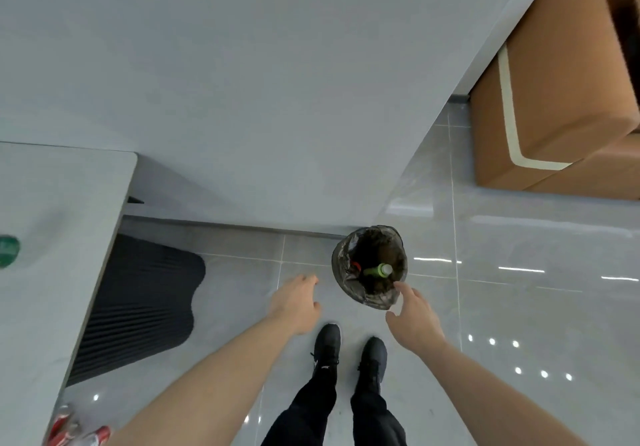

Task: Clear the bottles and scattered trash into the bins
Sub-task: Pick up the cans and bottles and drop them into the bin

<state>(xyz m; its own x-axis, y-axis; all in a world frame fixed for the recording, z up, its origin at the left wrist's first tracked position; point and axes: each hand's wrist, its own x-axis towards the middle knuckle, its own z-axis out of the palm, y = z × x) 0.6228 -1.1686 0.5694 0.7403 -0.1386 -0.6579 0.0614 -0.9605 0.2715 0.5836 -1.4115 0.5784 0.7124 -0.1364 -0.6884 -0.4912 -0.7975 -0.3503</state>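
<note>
A small bin (346,269) lined with a dark bag stands on the floor by the wall. Inside it lies a green bottle (379,270) with a white cap, and something red (356,266) shows at its left side. My right hand (414,314) hovers just in front of the bin's rim, fingers spread and holding nothing. My left hand (298,303) hangs to the left of the bin, fingers relaxed and empty. On the grey table at left a green bottle (7,250) sits at the frame edge, and red-labelled bottles (74,430) lie at the table's near corner.
The grey table (59,210) fills the left side, with a dark ribbed mat (138,303) on the floor under it. A brown sofa (561,99) stands at the upper right. My feet (349,352) in black shoes stand on glossy grey tiles just before the bin.
</note>
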